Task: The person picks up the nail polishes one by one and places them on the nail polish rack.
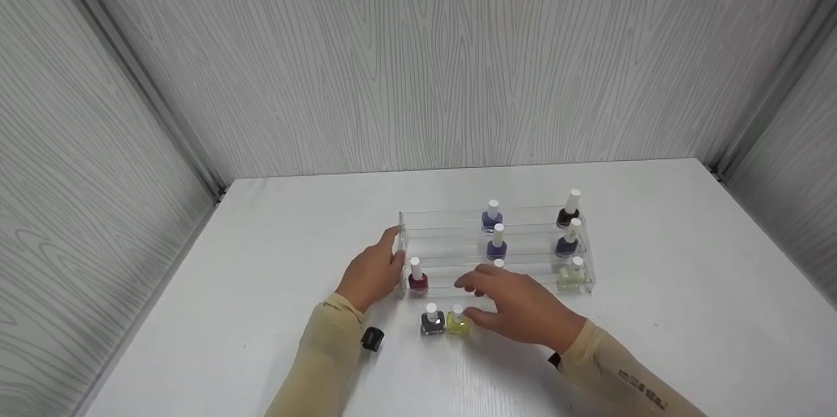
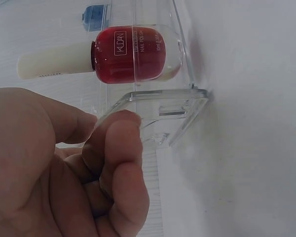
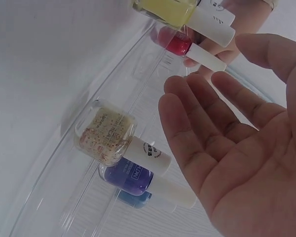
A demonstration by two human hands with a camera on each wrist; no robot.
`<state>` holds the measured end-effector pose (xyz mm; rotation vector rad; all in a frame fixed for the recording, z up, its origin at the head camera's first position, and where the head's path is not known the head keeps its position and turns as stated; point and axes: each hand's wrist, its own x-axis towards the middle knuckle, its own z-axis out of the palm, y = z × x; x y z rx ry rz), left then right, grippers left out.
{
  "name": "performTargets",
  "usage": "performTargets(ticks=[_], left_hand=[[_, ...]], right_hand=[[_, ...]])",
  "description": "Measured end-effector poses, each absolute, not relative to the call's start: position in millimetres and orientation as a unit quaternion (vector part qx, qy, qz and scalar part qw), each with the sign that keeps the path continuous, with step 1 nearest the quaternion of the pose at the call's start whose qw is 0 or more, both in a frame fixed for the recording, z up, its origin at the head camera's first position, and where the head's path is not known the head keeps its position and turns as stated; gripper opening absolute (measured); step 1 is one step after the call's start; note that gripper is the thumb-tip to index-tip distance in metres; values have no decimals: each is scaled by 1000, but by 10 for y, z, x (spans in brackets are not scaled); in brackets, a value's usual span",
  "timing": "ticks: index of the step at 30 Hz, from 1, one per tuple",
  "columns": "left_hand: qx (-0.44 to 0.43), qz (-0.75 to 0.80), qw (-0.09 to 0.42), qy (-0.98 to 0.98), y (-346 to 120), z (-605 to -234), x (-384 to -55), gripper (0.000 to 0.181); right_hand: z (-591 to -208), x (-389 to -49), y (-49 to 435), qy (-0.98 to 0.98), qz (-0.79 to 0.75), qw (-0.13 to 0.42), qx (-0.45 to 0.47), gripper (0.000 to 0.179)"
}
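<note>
My left hand (image 1: 374,271) grips the left end panel of a clear acrylic tiered rack (image 1: 451,257), thumb and fingertips at the panel's edge. Just inside that panel stands a red nail polish bottle (image 2: 133,55) with a white cap. My right hand (image 1: 526,306) is held over the rack's front with fingers loosely spread and nothing in them. Its thumb overlaps the cap of a yellow nail polish bottle (image 1: 458,324) on the table. Beside that bottle stands a dark grey one (image 1: 432,322). A glitter nail polish bottle (image 3: 106,132) sits on the front tier, mostly hidden behind my right hand in the head view.
Purple (image 1: 497,250) and blue-violet (image 1: 492,221) bottles stand mid-rack on the upper tiers. At the right end are two dark bottles, the upper one (image 1: 567,217) at the back, and a pale one (image 1: 572,277) in front. A grey wood-grain wall (image 1: 418,64) rises behind the table.
</note>
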<state>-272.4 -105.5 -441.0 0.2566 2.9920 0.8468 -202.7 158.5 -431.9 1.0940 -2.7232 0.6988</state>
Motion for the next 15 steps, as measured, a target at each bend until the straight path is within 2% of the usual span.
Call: performTargets(ticks=[5, 15], left_hand=[[83, 263, 10, 961, -1055, -4413, -2726, 55], [94, 262, 8, 960, -1053, -4417, -2719, 55]], right_hand=[[-4321, -2016, 1550, -900, 221, 38, 373, 46], [-4368, -2041, 1523, -883, 215, 7, 417, 39]])
